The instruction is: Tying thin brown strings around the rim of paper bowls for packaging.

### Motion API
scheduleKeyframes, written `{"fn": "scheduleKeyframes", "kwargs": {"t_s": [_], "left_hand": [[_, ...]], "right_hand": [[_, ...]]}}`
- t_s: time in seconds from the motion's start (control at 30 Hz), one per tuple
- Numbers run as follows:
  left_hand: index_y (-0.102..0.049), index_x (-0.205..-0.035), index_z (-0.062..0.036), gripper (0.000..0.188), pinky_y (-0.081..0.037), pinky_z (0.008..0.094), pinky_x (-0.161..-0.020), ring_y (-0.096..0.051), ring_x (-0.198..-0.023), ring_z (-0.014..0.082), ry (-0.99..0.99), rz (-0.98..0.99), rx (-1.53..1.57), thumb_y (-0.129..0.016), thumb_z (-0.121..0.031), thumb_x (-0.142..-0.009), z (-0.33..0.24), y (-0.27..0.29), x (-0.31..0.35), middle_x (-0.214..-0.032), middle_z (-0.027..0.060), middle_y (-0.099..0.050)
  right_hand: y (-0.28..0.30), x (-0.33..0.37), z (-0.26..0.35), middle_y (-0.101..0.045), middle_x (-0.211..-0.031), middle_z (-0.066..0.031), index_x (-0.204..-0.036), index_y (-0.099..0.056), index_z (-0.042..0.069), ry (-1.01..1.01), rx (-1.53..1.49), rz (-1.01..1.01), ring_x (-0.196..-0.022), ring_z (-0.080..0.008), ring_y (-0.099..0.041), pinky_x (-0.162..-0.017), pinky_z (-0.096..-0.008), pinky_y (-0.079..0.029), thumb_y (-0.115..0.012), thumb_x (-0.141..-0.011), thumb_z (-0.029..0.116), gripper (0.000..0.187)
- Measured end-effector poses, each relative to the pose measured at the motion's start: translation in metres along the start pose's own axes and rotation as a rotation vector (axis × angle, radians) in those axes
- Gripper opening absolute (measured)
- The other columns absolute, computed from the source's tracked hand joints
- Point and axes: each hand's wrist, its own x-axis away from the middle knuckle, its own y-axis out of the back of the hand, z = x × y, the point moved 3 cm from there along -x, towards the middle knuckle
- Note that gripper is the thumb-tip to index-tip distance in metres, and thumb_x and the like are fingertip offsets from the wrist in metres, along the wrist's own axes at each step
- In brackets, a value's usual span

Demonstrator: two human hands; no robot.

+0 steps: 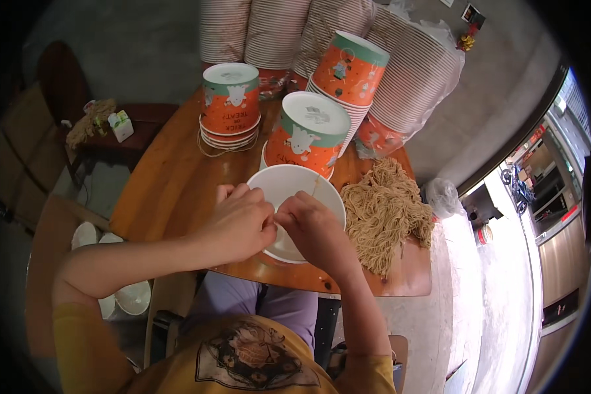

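Note:
A white-lined paper bucket (280, 180) stands mouth-up at the table's front edge, close to my body. Both hands meet over its mouth, fingertips nearly together. My left hand (243, 220) is closed, its fingers curled in a pinch. Beside it, my right hand (315, 230) is also closed, thumb and fingers pressed together. What either one pinches is hidden by the fingers. A short piece of tan cord (317, 186) shows against the bucket's inner wall, just beyond my right hand. To the right lies a loose heap of tan cords (387, 213).
Upside-down orange and green buckets (231, 98) stand behind, with another stack (315, 128) directly beyond my hands and one (351, 69) farther back. Tall bagged bucket stacks (407, 72) line the table's rear. White buckets (133, 297) sit low at left.

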Motion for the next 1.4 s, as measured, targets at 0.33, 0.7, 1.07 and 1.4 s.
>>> {"fn": "scheduleKeyframes", "kwargs": {"t_s": [0.33, 0.7, 1.07, 1.4], "left_hand": [[-0.061, -0.08, -0.0083, 0.015, -0.032, 0.0437, -0.094, -0.051, -0.096, 0.0277, -0.268, 0.042, -0.025, -0.064, -0.023, -0.08, -0.016, 0.017, 0.023, -0.089, 0.0075, -0.057], [-0.056, -0.091, -0.0016, 0.011, -0.039, 0.0387, -0.095, -0.051, -0.102, 0.0308, -0.625, 0.158, 0.111, -0.062, -0.004, -0.083, -0.011, 0.01, 0.02, -0.097, 0.0121, -0.053], [-0.059, -0.096, -0.01, 0.011, -0.03, 0.0439, -0.105, -0.054, -0.098, 0.0231, -0.593, 0.026, 0.083, -0.064, -0.009, -0.086, 0.033, 0.086, 0.016, -0.095, 0.0039, -0.055], [-0.067, -0.091, -0.0083, 0.017, -0.049, 0.0341, -0.065, -0.063, -0.078, 0.0222, -0.856, -0.537, 0.456, -0.068, -0.009, -0.074, -0.003, 0.164, 0.093, -0.092, 0.0048, -0.063]], "right_hand": [[-0.02, 0.006, -0.018, -0.06, -0.084, -0.0141, -0.081, -0.06, 0.001, -0.098, 0.306, 0.014, -0.083, -0.032, -0.062, -0.072, -0.0426, -0.052, -0.063, -0.085, 0.015, 0.015], [-0.013, 0.004, -0.013, -0.06, -0.083, -0.0146, -0.081, -0.059, 0.001, -0.225, 0.222, 0.007, -0.084, -0.0319, -0.062, -0.072, -0.0426, -0.051, -0.063, -0.087, 0.015, 0.016], [0.046, 0.003, 0.019, -0.062, -0.084, -0.002, -0.098, -0.069, 0.005, -0.188, -0.348, 0.366, -0.066, -0.0116, -0.054, -0.06, -0.0289, -0.044, -0.08, -0.076, 0.021, 0.029], [-0.06, -0.146, -0.019, -0.05, -0.068, 0.0031, -0.086, -0.05, 0.011, -0.291, -1.354, -0.033, -0.055, -0.0045, -0.043, -0.048, -0.0198, -0.033, -0.056, -0.098, 0.03, 0.024]]}}
